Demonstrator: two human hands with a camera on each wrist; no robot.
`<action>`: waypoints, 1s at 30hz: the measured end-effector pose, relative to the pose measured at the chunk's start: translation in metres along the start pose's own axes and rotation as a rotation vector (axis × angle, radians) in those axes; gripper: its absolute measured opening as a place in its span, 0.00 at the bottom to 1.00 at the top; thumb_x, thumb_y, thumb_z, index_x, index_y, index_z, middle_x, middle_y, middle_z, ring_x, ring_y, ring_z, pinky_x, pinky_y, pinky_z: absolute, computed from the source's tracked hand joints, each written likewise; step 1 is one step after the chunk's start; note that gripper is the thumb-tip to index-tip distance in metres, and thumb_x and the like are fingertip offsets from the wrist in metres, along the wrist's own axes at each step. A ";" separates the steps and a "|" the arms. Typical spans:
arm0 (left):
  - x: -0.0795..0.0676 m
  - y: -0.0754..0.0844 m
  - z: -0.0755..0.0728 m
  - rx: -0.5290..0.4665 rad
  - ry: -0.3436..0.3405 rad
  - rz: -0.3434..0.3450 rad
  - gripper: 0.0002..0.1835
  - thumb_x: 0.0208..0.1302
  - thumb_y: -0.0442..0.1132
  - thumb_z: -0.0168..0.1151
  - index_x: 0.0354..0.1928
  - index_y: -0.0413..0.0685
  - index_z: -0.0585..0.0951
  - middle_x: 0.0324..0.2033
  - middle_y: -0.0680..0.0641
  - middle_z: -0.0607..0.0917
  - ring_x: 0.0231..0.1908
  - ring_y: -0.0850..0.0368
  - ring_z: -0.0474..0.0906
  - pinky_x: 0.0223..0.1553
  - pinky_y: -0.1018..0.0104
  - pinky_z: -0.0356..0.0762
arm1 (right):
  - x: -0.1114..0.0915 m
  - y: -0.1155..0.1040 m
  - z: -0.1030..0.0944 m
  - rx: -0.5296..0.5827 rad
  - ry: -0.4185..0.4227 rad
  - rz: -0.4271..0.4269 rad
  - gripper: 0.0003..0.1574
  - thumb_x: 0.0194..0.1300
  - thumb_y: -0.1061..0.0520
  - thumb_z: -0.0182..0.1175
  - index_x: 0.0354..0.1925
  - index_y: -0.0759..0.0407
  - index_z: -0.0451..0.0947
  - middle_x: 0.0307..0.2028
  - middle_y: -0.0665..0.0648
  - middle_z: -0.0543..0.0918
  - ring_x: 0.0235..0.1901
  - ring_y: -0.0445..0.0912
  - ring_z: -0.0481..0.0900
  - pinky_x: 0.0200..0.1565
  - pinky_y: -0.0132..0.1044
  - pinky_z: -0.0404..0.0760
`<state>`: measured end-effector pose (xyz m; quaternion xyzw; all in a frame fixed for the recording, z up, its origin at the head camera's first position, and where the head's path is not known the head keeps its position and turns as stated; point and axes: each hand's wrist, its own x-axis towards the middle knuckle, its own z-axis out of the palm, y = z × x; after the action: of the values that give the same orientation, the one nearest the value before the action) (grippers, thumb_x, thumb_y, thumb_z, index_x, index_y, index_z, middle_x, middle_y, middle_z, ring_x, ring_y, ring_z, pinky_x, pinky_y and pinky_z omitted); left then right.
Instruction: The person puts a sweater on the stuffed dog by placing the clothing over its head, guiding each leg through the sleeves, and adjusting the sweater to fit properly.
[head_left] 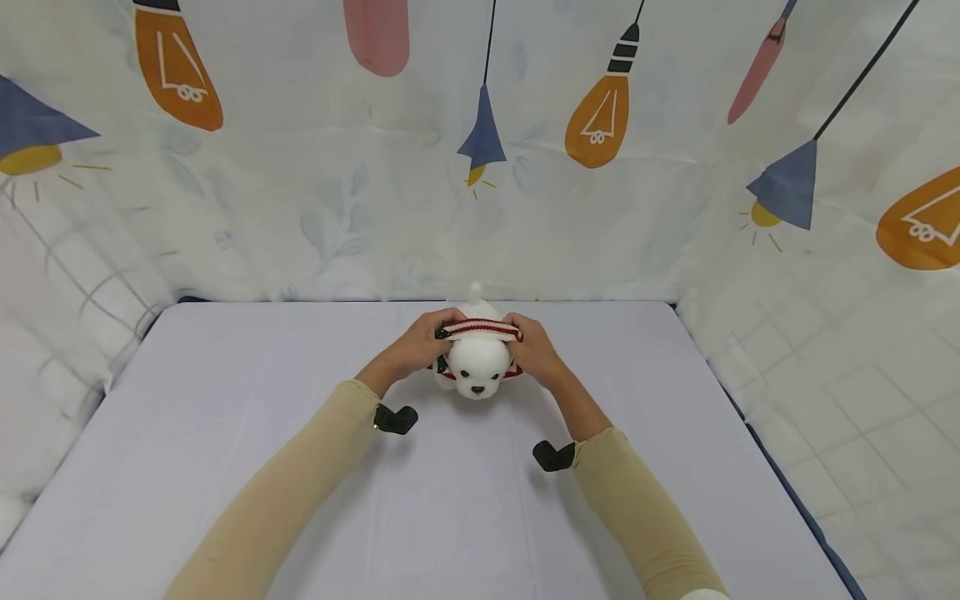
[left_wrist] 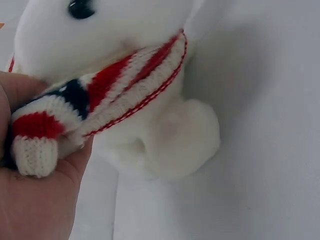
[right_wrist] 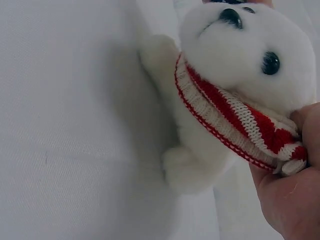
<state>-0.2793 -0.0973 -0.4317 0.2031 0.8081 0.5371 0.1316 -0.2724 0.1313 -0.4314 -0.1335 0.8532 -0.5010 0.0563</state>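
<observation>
A white plush dog (head_left: 478,367) stands near the far edge of the table, its face toward me and its tail behind. Round its neck lies a knitted garment (head_left: 480,328) in white, red and dark blue stripes. My left hand (head_left: 420,340) grips the bunched knit on one side of the neck. On the opposite side, my right hand (head_left: 536,346) holds the same knit between thumb and fingers. In the left wrist view, the knitted edge (left_wrist: 135,95) runs under the chin, above a front paw (left_wrist: 185,140). The right wrist view shows both front paws and the black nose (right_wrist: 230,18).
A white cloth covers the table (head_left: 457,517). Behind it hangs a patterned curtain (head_left: 405,208) with printed lamps and bulbs, continuing along both sides. Dark wrist-worn camera mounts (head_left: 553,456) stick out inward from both sleeves, above the tabletop.
</observation>
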 end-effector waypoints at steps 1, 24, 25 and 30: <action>0.001 0.000 0.000 0.004 0.008 0.005 0.22 0.60 0.25 0.50 0.54 0.52 0.76 0.56 0.47 0.77 0.60 0.50 0.69 0.57 0.49 0.71 | 0.000 0.000 -0.001 0.003 0.003 0.009 0.17 0.62 0.69 0.46 0.45 0.58 0.76 0.45 0.57 0.81 0.44 0.47 0.76 0.44 0.40 0.78; -0.002 -0.020 0.011 0.007 -0.105 -0.119 0.18 0.66 0.33 0.54 0.56 0.55 0.80 0.55 0.47 0.80 0.41 0.53 0.73 0.31 0.64 0.76 | -0.008 0.027 -0.002 -0.073 -0.129 0.057 0.15 0.66 0.64 0.55 0.47 0.53 0.81 0.41 0.54 0.84 0.36 0.44 0.78 0.35 0.36 0.77; -0.002 -0.021 0.011 0.023 -0.087 -0.115 0.18 0.67 0.34 0.55 0.56 0.56 0.79 0.56 0.47 0.79 0.42 0.52 0.73 0.29 0.62 0.76 | -0.008 0.029 -0.003 -0.105 -0.094 0.046 0.14 0.67 0.62 0.56 0.49 0.52 0.80 0.44 0.53 0.83 0.40 0.45 0.78 0.38 0.37 0.77; 0.001 -0.028 0.011 0.126 -0.025 -0.049 0.20 0.62 0.28 0.54 0.54 0.55 0.78 0.57 0.47 0.78 0.55 0.48 0.72 0.43 0.54 0.78 | -0.007 0.040 -0.006 -0.183 0.026 0.049 0.19 0.66 0.59 0.60 0.55 0.47 0.75 0.57 0.53 0.76 0.57 0.49 0.74 0.54 0.47 0.76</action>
<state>-0.2805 -0.0975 -0.4614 0.1978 0.8433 0.4793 0.1418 -0.2736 0.1569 -0.4630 -0.1107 0.8991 -0.4211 0.0452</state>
